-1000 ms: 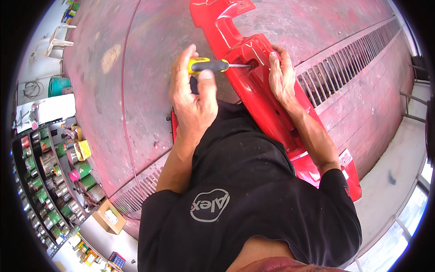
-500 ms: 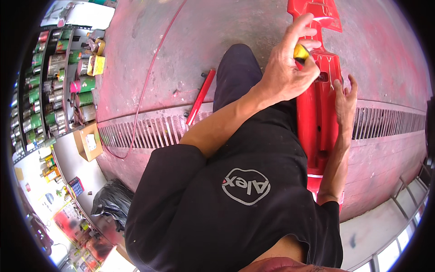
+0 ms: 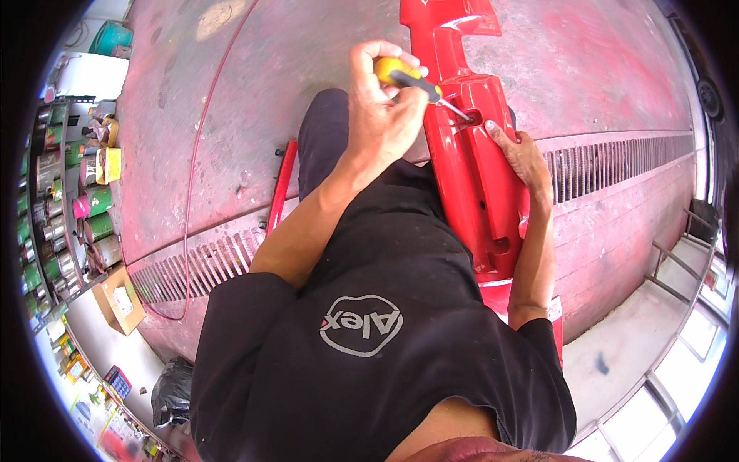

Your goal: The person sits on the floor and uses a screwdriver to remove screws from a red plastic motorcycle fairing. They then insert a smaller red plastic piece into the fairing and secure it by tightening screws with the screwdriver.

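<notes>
My left hand [image 3: 382, 108] is closed round a screwdriver [image 3: 406, 79] with a yellow and black handle. Its metal shaft slants down to the right, and its tip is in a small dark recess of a long, glossy red vehicle body panel [image 3: 454, 158]. That panel lies lengthwise before me, its lower end against my right side. At its right edge my right hand [image 3: 523, 160] grips the panel, thumb on top close to the recess; the fingers' undersides are hidden.
A red bar [image 3: 282, 185] lies on the floor beside my left knee. A floor grating [image 3: 616, 163] crosses behind the panel, and a thin red hose [image 3: 196, 154] trails at the left. Shelves of paint cans [image 3: 50, 208], a cardboard box [image 3: 119, 300] and a black bag [image 3: 171, 393] stand further left.
My left hand has turned the screwdriver toward the panel, and its tip has come to the recess. My right hand has settled on the panel's edge. The whole view has shifted.
</notes>
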Demonstrator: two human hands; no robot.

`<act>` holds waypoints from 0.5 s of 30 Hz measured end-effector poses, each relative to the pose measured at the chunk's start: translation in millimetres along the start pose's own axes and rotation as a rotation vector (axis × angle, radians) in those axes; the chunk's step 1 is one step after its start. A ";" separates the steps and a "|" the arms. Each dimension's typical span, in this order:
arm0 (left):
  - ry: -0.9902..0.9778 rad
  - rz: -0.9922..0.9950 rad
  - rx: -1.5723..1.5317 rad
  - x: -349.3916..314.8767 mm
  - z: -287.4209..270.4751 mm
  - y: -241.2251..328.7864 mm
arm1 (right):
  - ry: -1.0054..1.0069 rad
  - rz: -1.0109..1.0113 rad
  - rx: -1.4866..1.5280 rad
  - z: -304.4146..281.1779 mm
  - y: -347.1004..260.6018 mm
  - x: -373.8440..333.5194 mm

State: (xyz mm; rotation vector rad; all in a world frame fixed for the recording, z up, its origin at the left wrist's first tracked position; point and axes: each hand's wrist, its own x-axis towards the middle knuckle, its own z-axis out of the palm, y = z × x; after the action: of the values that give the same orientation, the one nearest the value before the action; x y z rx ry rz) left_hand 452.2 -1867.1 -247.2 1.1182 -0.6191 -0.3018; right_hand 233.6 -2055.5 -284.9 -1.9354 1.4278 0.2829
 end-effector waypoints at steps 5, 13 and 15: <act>-0.147 -0.076 0.030 -11.1 -6.0 9.9 | 0.028 -0.007 0.021 -1.1 0.6 -4.3; -0.478 -0.018 -0.210 -2.2 -23.7 20.2 | 0.017 -0.037 0.045 6.0 19.3 8.1; -0.184 0.019 -0.578 5.5 -33.6 36.8 | -0.081 -0.026 0.199 4.4 11.8 -12.3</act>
State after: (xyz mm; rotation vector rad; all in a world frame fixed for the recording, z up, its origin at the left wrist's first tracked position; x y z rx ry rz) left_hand 473.9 -1829.5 -222.2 0.5324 -0.6488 -0.5321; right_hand 219.5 -2045.1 -286.1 -1.7607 1.3251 0.1966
